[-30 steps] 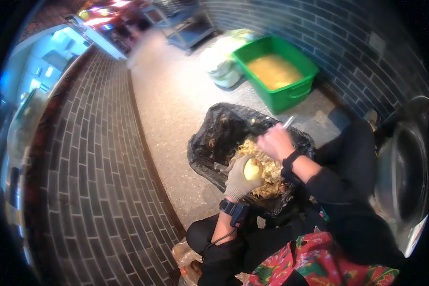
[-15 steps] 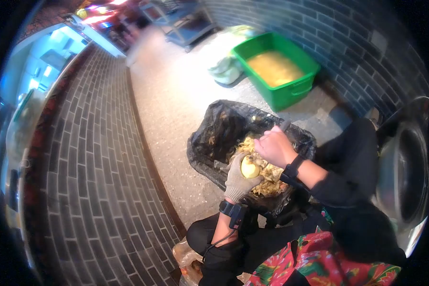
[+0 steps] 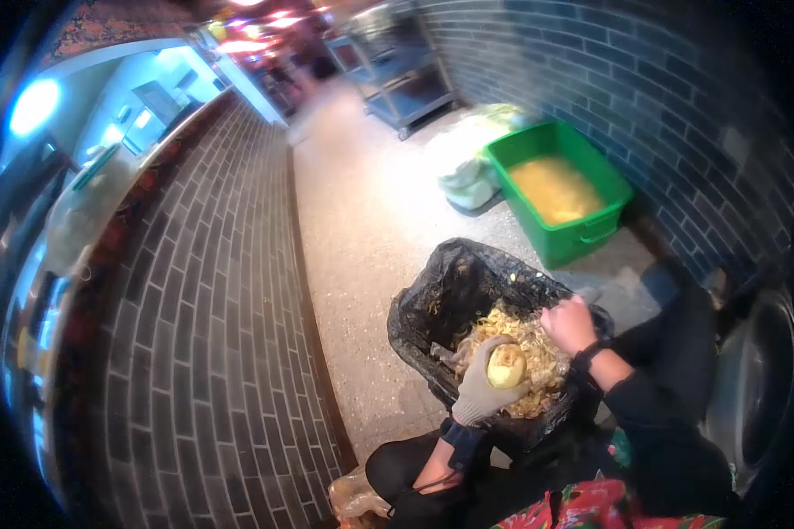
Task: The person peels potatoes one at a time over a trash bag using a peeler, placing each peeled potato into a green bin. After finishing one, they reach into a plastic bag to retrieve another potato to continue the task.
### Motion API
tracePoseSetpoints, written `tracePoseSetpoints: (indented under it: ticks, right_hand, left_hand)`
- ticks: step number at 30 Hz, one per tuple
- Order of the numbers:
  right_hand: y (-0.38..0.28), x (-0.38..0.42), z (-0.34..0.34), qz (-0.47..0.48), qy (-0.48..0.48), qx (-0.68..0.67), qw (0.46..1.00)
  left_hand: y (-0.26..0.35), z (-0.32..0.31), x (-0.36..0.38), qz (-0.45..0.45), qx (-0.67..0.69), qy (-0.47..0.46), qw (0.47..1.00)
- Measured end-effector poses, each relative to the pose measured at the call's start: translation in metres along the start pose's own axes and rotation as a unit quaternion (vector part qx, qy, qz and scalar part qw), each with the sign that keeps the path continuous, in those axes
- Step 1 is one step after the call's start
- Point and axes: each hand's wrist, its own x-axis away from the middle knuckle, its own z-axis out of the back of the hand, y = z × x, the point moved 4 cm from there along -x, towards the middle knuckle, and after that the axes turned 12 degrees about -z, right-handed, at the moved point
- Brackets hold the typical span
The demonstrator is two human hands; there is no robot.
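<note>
- Low over the black bin bag (image 3: 432, 300), the left hand (image 3: 483, 388), in a grey knit glove, is closed around a pale, partly peeled potato (image 3: 506, 366); the fingers wrap it from below and behind, so the bare yellow face shows on the upper side.
- Just to the right and a little farther from the body, the bare right hand (image 3: 570, 324) is curled into a loose fist. It looks closed on something, but whether a peeler sits inside it cannot be told at this size.
- The potato lies down and to the left of the right hand, near it but apart, with a heap of peelings (image 3: 538, 353) between and beneath them. The left hand has it outright; the right is the one that would have to cross that small gap.
- Its long axis is hard to call: it looks rounded, perhaps slightly taller than wide, tipped toward the right hand.
- The bag's rim stands open around the peelings, and both hands hang inside its outline.
- Beyond the bag, well apart, a green tub (image 3: 582, 238) of yellowish pieces stands against the dark brick wall (image 3: 644, 97), with pale sacks (image 3: 469, 183) just beside it on the speckled floor (image 3: 362, 229).
- At the right edge a large metal basin (image 3: 754, 388) curves beside the person's dark sleeve.
</note>
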Motion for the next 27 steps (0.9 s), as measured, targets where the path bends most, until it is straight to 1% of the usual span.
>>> tracePoseSetpoints:
  ticks: [1, 2, 4, 6, 8, 10, 14, 16, 17, 19, 20, 21, 22, 23, 25, 26, 27]
  right_hand:
    - [0.004, 0.003, 0.002, -0.015, 0.013, -0.041, 0.999]
    - [0.005, 0.005, 0.002, -0.012, 0.007, -0.038, 0.999]
    - [0.003, 0.002, 0.004, -0.018, 0.013, -0.045, 0.999]
    - [-0.003, -0.001, 0.006, -0.015, 0.008, -0.055, 0.998]
    - [-0.011, -0.003, 0.008, -0.016, 0.003, -0.066, 0.998]
    - [-0.021, -0.003, 0.012, -0.002, -0.020, -0.094, 0.995]
    - [-0.044, 0.002, 0.027, 0.021, -0.016, -0.127, 0.992]
    - [-0.052, 0.004, 0.028, 0.024, -0.028, -0.158, 0.987]
    - [-0.054, 0.005, 0.026, 0.029, -0.028, -0.174, 0.984]
    - [-0.055, 0.008, 0.021, 0.034, -0.027, -0.174, 0.984]
    - [-0.056, 0.008, 0.020, 0.040, -0.027, -0.173, 0.984]
    - [-0.056, 0.009, 0.022, 0.039, -0.029, -0.172, 0.984]
    - [-0.057, 0.009, 0.026, 0.046, -0.009, -0.170, 0.984]
    - [-0.058, 0.010, 0.030, 0.051, 0.009, -0.169, 0.984]
    - [-0.060, 0.008, 0.032, 0.048, 0.007, -0.157, 0.986]
    - [-0.059, 0.006, 0.033, 0.048, 0.017, -0.148, 0.988]
    - [-0.057, 0.005, 0.030, 0.055, 0.063, -0.145, 0.986]
  left_hand:
    - [-0.001, 0.001, 0.000, 0.050, 0.030, 0.020, 0.998]
    - [-0.003, 0.001, 0.002, 0.102, 0.059, 0.041, 0.992]
    - [-0.019, 0.002, 0.007, 0.116, 0.069, 0.045, 0.990]
    - [-0.037, 0.003, 0.014, 0.160, 0.071, 0.067, 0.982]
    - [-0.042, 0.006, 0.017, 0.161, 0.047, 0.064, 0.984]
    - [-0.041, 0.006, 0.016, 0.192, 0.053, 0.076, 0.977]
    - [-0.055, -0.001, 0.022, 0.222, 0.063, 0.076, 0.970]
    - [-0.050, -0.005, 0.019, 0.258, 0.115, 0.062, 0.957]
    - [-0.051, -0.007, 0.020, 0.258, 0.114, 0.061, 0.957]
    - [-0.048, -0.008, 0.016, 0.187, -0.001, 0.040, 0.982]
    - [-0.049, -0.008, 0.017, 0.188, 0.000, 0.039, 0.981]
    - [-0.048, -0.008, 0.017, 0.194, -0.034, 0.039, 0.980]
    - [-0.048, -0.009, 0.018, 0.202, -0.067, 0.039, 0.976]
    - [-0.049, -0.010, 0.019, 0.207, -0.063, 0.039, 0.976]
    - [-0.047, -0.010, 0.017, 0.133, -0.102, 0.050, 0.985]
    - [-0.047, -0.012, 0.016, 0.136, -0.099, 0.051, 0.984]
    - [-0.048, -0.012, 0.016, 0.144, -0.089, 0.053, 0.984]
